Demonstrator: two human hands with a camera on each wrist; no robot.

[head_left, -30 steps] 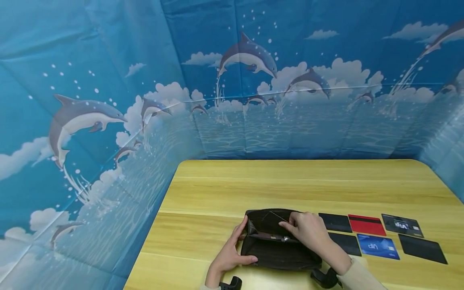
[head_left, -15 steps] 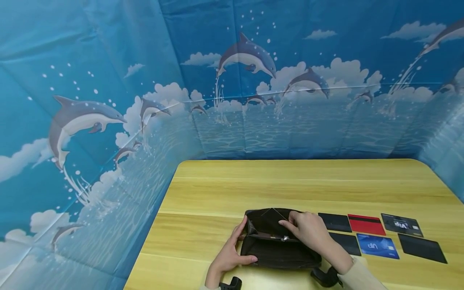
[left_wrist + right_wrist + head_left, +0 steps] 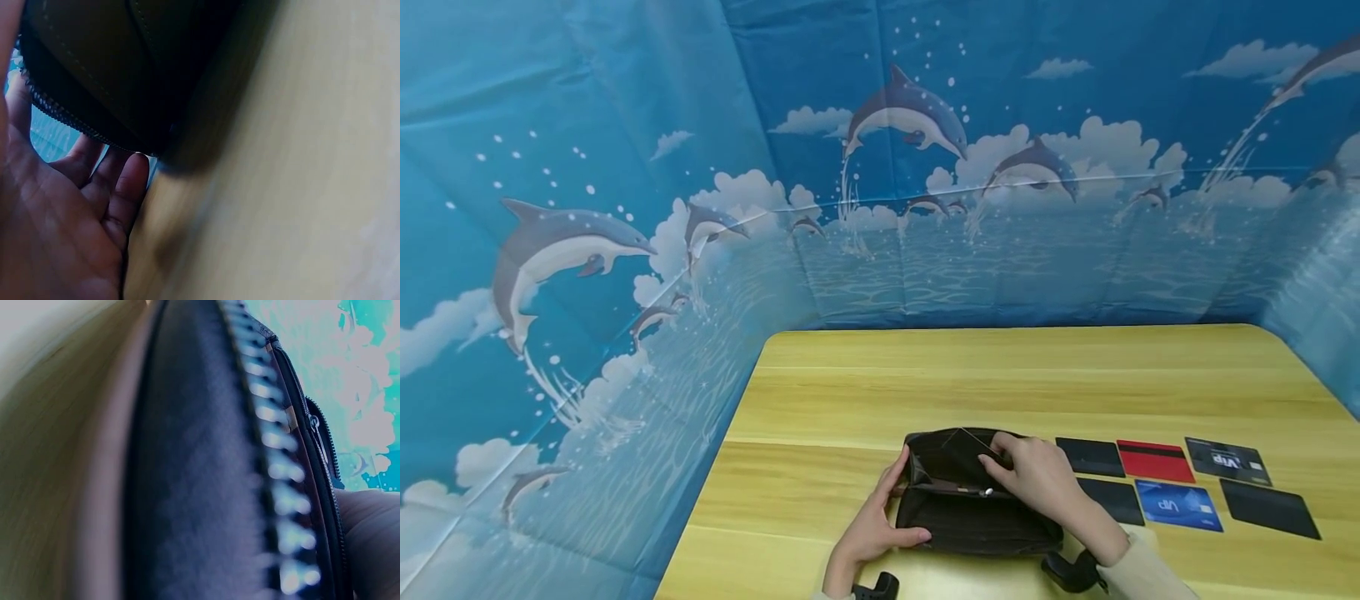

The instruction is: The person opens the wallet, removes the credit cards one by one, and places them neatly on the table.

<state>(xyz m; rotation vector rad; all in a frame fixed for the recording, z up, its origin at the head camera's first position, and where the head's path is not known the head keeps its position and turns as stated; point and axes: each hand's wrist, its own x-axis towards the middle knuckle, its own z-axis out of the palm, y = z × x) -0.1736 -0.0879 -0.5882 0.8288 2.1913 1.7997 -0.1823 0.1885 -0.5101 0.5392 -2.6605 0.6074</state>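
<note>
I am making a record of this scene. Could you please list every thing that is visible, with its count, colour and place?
wallet: 1, black, open, near table edge, between both hands
black cards: 3 plain, right of wallet
red card: 1, far row
dark VIP card: 1, far row, rightmost
blue card: 1, near row
table: 1, yellow wood
backdrop: 1, blue with dolphins, around table
left hand: 1, holds wallet's left side
right hand: 1, fingers at wallet's top opening

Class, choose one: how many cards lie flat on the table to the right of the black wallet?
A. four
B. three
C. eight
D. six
D: beside the wallet lie six cards in two rows of three, including a red card and a blue card.
</note>
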